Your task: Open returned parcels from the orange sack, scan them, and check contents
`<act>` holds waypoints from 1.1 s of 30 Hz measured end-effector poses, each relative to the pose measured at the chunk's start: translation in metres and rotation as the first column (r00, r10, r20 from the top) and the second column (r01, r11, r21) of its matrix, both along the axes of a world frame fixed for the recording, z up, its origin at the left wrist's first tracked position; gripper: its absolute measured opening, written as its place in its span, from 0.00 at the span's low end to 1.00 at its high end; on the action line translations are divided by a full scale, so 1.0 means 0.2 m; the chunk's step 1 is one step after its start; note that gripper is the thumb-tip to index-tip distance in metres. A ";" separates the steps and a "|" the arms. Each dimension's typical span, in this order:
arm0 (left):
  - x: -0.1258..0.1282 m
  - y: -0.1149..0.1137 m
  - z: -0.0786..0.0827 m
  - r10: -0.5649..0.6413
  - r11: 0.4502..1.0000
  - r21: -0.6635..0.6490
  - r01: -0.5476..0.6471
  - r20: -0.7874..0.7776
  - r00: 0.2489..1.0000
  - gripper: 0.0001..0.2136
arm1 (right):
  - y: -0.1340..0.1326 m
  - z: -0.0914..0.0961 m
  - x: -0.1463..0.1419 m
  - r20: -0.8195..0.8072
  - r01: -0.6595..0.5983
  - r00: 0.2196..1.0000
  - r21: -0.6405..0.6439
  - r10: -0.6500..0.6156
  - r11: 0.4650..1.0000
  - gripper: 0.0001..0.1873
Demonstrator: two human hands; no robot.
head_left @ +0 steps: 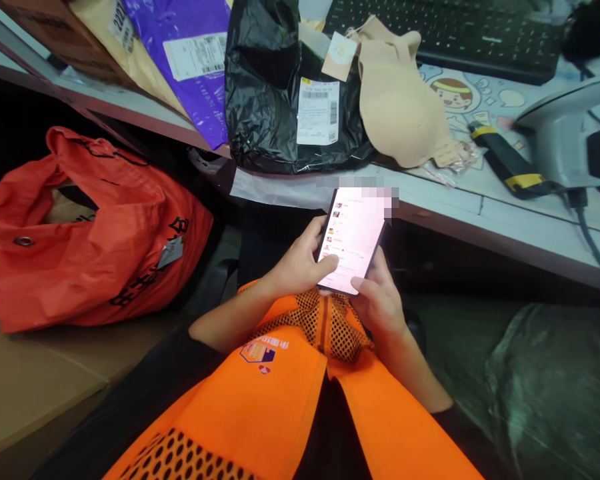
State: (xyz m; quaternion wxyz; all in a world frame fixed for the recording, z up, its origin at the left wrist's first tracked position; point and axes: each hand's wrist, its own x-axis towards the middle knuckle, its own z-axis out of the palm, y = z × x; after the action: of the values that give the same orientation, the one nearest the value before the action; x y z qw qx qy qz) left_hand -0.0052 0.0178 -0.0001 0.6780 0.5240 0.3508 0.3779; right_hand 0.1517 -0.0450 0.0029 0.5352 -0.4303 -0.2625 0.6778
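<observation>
A lit smartphone (353,237) is held upright between my two hands, below the desk's front edge. My left hand (307,263) wraps its left side, with the thumb lying over the screen. On the lower right, my right hand (380,293) grips the phone, its thumb at the bottom of the screen. A list of rows with small icons shows on the display; the writing is too small to read. Behind the phone, the other fingers are mostly hidden.
On the desk (430,200) lie a black plastic parcel (265,87), a beige bra (395,100) with a tag, a purple mailer (195,100), a keyboard (455,33), a utility knife (510,163) and a barcode scanner (565,133). A red bag (130,227) stands left.
</observation>
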 end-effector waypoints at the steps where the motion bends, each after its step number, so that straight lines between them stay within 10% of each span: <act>1: 0.00 0.00 -0.01 0.001 1.000 -0.009 -0.001 0.016 1.000 0.28 | 0.00 0.00 0.00 -0.012 -0.010 1.000 -0.006 0.010 1.000 0.34; 13: 0.01 0.01 0.00 0.072 0.996 -0.058 -0.067 0.105 0.992 0.22 | -0.01 0.02 0.06 -0.183 -0.216 0.959 0.032 0.218 0.976 0.45; 33: -0.01 0.00 -0.01 -0.051 0.996 -0.066 0.059 0.120 0.991 0.33 | -0.01 -0.01 0.07 -0.026 -0.167 0.985 0.068 0.169 0.984 0.42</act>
State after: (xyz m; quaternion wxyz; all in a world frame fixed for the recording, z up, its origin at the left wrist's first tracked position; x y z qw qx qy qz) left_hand -0.0065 0.0184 -0.0028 0.7256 0.4861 0.3084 0.3770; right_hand 0.1656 -0.0466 0.0016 0.4942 -0.3780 -0.3115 0.7183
